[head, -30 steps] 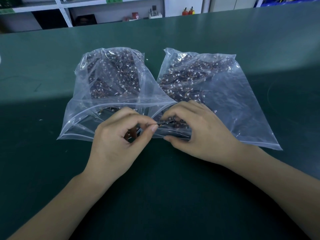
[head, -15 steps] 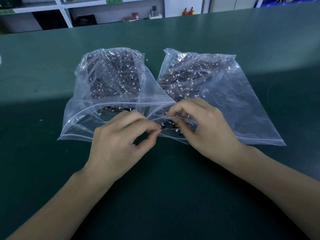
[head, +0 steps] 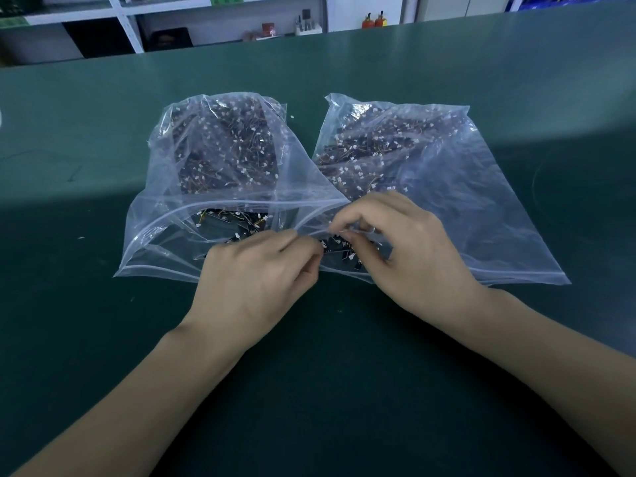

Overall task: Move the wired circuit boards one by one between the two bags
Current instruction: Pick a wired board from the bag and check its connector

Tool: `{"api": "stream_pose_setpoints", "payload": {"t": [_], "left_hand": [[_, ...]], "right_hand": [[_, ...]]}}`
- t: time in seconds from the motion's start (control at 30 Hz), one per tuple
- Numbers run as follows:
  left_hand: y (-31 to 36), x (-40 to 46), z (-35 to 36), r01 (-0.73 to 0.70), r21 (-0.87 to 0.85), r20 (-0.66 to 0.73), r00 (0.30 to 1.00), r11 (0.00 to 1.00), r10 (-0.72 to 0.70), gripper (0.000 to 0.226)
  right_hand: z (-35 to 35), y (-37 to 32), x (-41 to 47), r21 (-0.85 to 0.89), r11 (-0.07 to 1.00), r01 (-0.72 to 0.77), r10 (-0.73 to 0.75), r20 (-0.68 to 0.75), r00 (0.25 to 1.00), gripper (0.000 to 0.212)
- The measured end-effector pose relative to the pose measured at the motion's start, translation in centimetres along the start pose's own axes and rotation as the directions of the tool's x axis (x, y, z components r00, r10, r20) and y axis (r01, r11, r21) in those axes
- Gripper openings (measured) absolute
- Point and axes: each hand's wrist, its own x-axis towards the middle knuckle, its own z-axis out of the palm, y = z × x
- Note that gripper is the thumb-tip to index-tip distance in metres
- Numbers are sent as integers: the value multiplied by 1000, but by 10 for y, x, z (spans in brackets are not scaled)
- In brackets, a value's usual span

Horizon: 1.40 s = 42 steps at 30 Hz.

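Note:
Two clear zip bags lie side by side on the green table, both full of dark wired circuit boards with white connectors: the left bag (head: 213,156) and the right bag (head: 475,201). Both mouths face me and gape. My left hand (head: 254,284) has its fingers curled, and its fingertips pinch a wired circuit board (head: 339,252) at the mouth of the right bag. My right hand (head: 416,249) pinches the upper lip of the right bag and holds it lifted. The two hands nearly touch.
The green table (head: 344,390) stretches wide around the bags. White shelves (head: 220,18) with small items stand beyond the far edge. A few small specks lie on the mat to the left.
My left hand has moved right, from in front of the left bag to the right bag's mouth. My right hand has shifted slightly up and lifted the bag's lip.

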Motion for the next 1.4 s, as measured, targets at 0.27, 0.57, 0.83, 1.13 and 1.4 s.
{"api": "stream_pose_setpoints", "payload": {"t": [0.27, 0.57, 0.83, 1.13, 1.4], "left_hand": [[4, -4, 0, 16, 26, 206, 978, 1000, -21, 36], [-1, -3, -10, 131, -124, 58, 991, 984, -124, 33], [-39, -11, -19, 360, 7, 143, 923, 933, -357, 18], [-48, -14, -18, 438, 40, 238, 869, 898, -435, 24], [-47, -14, -18, 405, -30, 156, 905, 914, -396, 22]], "right_hand": [[3, -1, -1, -9, 1000, -5, 5, 4, 1000, 18], [2, -1, -1, -48, 998, -38, 42, 90, 995, 22], [4, 0, -3, -99, 994, -50, 66, 155, 986, 21], [5, 0, -4, -81, 994, -80, 94, 182, 979, 25], [6, 1, -4, -75, 994, -81, 94, 191, 977, 26]]}}
